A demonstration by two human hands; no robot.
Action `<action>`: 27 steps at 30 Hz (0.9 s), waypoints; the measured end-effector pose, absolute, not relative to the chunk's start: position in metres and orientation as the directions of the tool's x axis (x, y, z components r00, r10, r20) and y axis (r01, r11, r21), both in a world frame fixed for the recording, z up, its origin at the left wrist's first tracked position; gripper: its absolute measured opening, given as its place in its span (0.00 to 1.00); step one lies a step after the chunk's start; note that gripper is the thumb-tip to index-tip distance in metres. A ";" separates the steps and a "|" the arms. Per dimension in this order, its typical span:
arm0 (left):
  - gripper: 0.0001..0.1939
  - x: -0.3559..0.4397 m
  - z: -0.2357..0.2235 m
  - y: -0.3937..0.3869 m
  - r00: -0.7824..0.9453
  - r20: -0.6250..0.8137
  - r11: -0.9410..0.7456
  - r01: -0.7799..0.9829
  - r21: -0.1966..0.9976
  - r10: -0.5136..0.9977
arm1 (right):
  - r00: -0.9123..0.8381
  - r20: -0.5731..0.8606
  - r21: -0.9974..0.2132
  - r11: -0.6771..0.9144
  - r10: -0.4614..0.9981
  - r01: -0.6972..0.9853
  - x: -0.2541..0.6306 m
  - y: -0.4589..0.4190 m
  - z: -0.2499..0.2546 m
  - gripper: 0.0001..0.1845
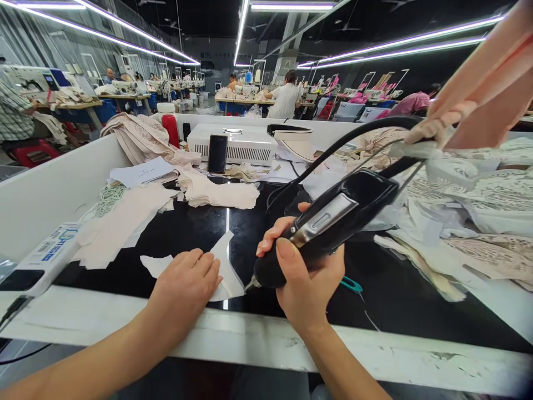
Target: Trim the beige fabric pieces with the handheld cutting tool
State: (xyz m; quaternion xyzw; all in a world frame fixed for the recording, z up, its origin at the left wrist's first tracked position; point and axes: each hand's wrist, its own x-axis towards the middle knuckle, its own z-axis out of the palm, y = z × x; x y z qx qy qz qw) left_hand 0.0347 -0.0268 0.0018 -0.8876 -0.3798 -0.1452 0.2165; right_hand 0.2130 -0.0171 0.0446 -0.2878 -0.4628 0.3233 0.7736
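A white cut fabric piece (227, 269) lies on the black glossy work surface (250, 222). Over it my left hand (187, 280) is closed, fingers together and bent, holding the cloth down. My right hand (306, 278) grips a black corded hand tool (328, 222) with a silvery lever along its upper side. The thin metal tip of this tool points left and is at the right corner of the fabric piece; whether they touch I cannot tell. Right of my right hand lies a small teal tool (352, 284) with a thread beside it.
Stacked pale fabric pieces (219, 188) and a longer beige stack (122, 219) lie left. Behind stand a phone (217, 154), a white vented box (250, 147) and a red thread cone (170, 130). Lace pieces (478, 189) pile up right. Peach cloth (487, 83) hangs with the tool's cable.
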 end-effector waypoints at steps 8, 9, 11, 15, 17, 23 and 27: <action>0.17 0.046 -0.005 -0.028 0.817 0.514 -0.929 0.357 -0.095 0.262 | 0.366 0.527 -0.753 0.621 0.767 -0.217 0.213 -0.019 0.044 0.18; 0.17 0.046 -0.006 -0.026 0.823 0.507 -0.935 0.344 -0.085 0.256 | 0.367 0.526 -0.754 0.621 0.767 -0.216 0.213 -0.019 0.044 0.18; 0.16 0.044 -0.009 -0.023 0.835 0.485 -0.942 0.331 -0.066 0.259 | 0.364 0.527 -0.755 0.620 0.768 -0.213 0.213 -0.019 0.045 0.17; 0.13 0.036 -0.014 -0.017 0.844 0.452 -0.942 0.334 -0.022 0.289 | 0.351 0.531 -0.757 0.618 0.771 -0.214 0.213 -0.020 0.044 0.17; 0.13 0.032 -0.015 -0.016 0.842 0.446 -0.939 0.343 -0.009 0.303 | 0.352 0.530 -0.755 0.618 0.772 -0.219 0.214 -0.020 0.043 0.17; 0.13 0.028 -0.020 -0.016 0.818 0.457 -0.922 0.387 0.012 0.349 | 0.363 0.521 -0.765 0.611 0.773 -0.204 0.214 -0.020 0.042 0.17; 0.11 0.027 -0.017 -0.016 0.812 0.421 -0.905 0.420 0.060 0.405 | 0.361 0.528 -0.757 0.619 0.769 -0.210 0.214 -0.020 0.043 0.17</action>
